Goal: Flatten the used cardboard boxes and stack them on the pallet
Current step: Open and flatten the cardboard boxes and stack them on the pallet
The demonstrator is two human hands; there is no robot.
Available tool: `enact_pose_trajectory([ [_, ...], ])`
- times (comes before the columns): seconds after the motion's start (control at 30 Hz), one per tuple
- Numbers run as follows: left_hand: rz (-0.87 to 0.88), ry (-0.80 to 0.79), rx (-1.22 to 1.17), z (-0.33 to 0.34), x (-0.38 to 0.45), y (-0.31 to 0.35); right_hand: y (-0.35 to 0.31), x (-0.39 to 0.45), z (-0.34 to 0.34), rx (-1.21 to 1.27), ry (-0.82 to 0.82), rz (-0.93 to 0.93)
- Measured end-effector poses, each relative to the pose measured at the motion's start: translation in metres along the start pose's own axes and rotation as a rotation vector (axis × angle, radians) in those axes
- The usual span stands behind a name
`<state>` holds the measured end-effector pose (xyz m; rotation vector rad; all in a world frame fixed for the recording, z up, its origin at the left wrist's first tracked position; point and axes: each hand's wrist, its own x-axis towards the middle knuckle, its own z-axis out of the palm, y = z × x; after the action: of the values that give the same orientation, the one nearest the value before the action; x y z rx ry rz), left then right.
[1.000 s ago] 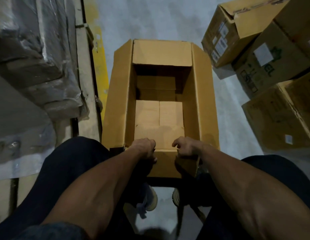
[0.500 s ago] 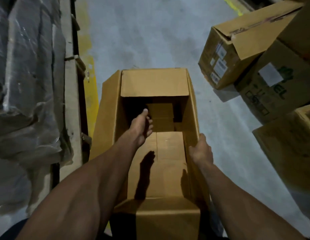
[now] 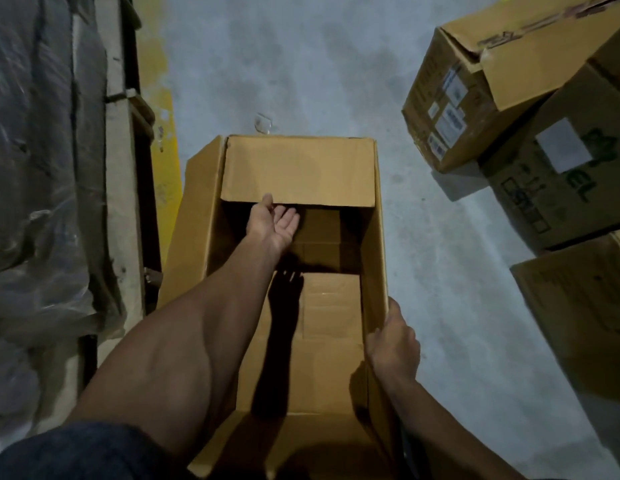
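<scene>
An open brown cardboard box (image 3: 298, 168) stands on the grey floor in front of me, top flaps spread. My left hand (image 3: 272, 223) reaches deep inside, palm up, thumb at the lower edge of the far flap and fingers going under it. My right hand (image 3: 393, 344) grips the top edge of the box's right wall, fingers curled over it. The inner bottom flaps lie flat under my left arm's shadow. A wooden pallet (image 3: 119, 188) with plastic-wrapped goods runs along the left.
Several other cardboard boxes (image 3: 474, 98) are piled at the right, some with labels. A yellow floor line (image 3: 163, 133) runs between the pallet and the box. A scrap of clear plastic (image 3: 265, 123) lies on the concrete beyond the box.
My left hand has moved farther into the box, up to the far flap. My right hand has slid back along the right wall. The view has come closer over the box.
</scene>
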<state>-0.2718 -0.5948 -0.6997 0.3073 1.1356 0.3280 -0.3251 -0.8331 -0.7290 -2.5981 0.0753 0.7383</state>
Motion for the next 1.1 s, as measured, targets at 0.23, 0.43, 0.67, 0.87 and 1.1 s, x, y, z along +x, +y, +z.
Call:
enact_pose_trajectory([
  [0.23,0.236,0.109,0.134,0.052,-0.008,0.031,-0.004,-0.008,-0.003,0.027,0.008,-0.016],
  [0.43,0.581,-0.035,0.532,0.110,0.007,0.049,-0.011,-0.008,-0.002,0.001,0.029,-0.006],
  [0.67,0.763,-0.102,2.064,0.101,0.091,0.056,-0.012,-0.001,-0.001,-0.042,-0.044,0.065],
  [0.87,0.818,-0.105,2.337,0.107,0.103,0.063,-0.013,0.005,0.003,-0.060,-0.067,0.097],
  [1.1,0.689,-0.075,2.350,0.118,0.108,0.065,-0.011,0.003,0.000,-0.065,-0.047,0.066],
])
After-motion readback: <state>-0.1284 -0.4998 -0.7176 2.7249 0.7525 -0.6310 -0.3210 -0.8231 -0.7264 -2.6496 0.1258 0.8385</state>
